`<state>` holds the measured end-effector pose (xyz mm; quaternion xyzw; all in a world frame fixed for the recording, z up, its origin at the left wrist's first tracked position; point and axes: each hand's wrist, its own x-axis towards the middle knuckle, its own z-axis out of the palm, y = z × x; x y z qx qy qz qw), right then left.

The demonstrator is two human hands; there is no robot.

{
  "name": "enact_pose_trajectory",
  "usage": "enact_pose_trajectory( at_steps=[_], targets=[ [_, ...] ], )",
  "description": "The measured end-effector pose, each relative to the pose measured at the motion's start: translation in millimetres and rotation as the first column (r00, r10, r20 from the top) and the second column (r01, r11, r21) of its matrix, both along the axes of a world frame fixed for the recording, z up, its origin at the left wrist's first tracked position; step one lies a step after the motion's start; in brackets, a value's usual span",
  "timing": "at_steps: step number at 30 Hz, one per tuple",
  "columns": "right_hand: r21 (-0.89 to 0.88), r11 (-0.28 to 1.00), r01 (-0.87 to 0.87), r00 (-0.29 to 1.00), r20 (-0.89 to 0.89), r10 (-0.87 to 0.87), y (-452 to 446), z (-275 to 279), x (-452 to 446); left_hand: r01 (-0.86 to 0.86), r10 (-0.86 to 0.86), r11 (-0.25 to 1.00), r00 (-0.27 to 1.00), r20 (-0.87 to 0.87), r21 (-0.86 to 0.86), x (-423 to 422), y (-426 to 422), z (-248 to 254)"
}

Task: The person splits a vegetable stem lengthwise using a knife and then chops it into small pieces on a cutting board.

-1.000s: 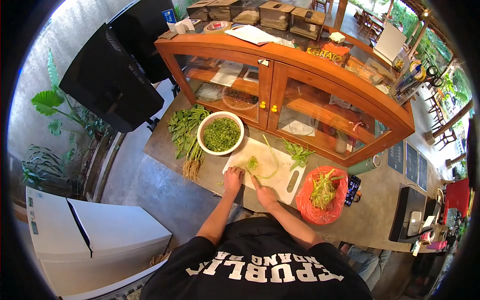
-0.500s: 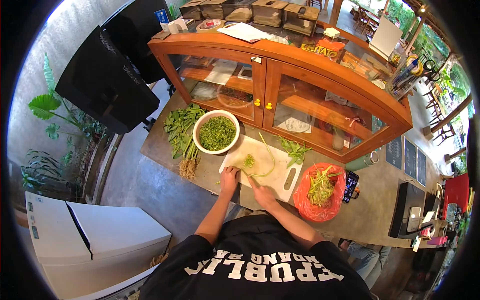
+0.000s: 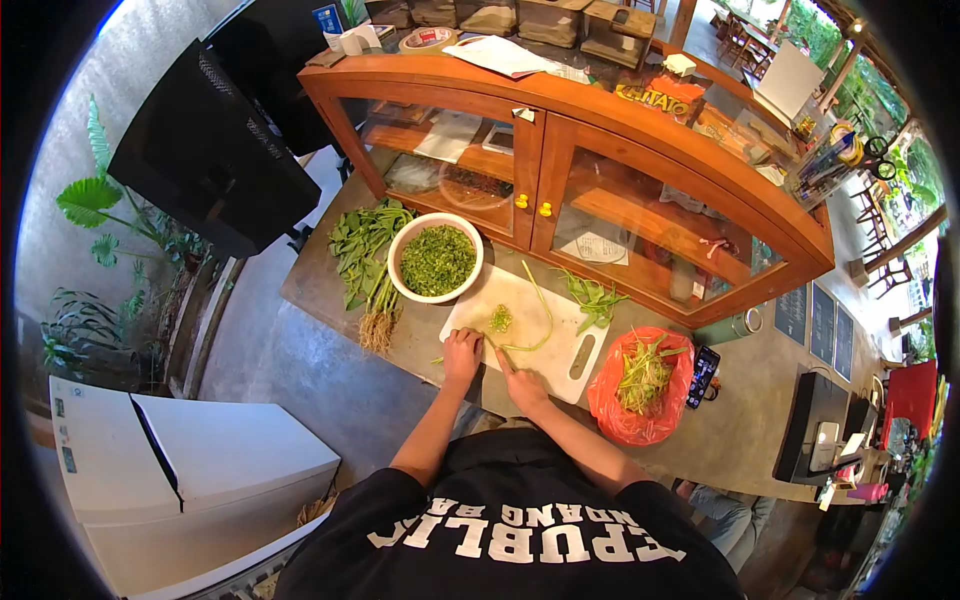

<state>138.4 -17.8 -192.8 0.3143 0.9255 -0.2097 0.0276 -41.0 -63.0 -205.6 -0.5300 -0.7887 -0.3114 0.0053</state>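
Observation:
My left hand (image 3: 463,354) is closed at the near left edge of the white cutting board (image 3: 565,345), pinching a green stem whose long end (image 3: 547,312) curves across the board. My right hand (image 3: 524,388) grips a knife, its index finger stretched along the top; the blade is thin and mostly hard to make out beside my left fingers. A small heap of chopped green pieces (image 3: 501,318) lies just beyond the hands. Behind the board's left corner stands a white bowl (image 3: 478,282) full of chopped greens.
Uncut leafy greens with roots (image 3: 378,325) lie left of the bowl. More leaves (image 3: 590,298) rest at the board's far right. A red plastic bag (image 3: 610,405) of trimmings and a phone (image 3: 702,376) are to the right. A wooden glass-door cabinet (image 3: 540,170) borders the back.
The view has shifted slightly. Both hands stay at nearly the same spot on the board, and the stem and chopped heap look much the same.

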Motion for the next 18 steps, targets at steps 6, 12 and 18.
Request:
enact_pose_trajectory(
  at_steps=[6,12,18],
  targets=[
    [-0.066,0.998,0.02,1.0,-0.004,-0.02,0.3,-1.5,-1.1,-0.027,0.027,1.0,1.0,-0.001,-0.013,1.4,1.1,1.1],
    [-0.093,0.995,0.023,1.0,-0.011,-0.024,1.5,-3.2,0.9,0.005,-0.004,1.0,1.0,0.023,-0.03,-0.2,0.8,4.2],
    [-0.006,1.0,0.023,1.0,-0.019,-0.023,4.0,2.7,-8.9,0.001,-0.001,0.996,1.0,-0.01,-0.092,0.5,0.4,8.9]
  ],
)
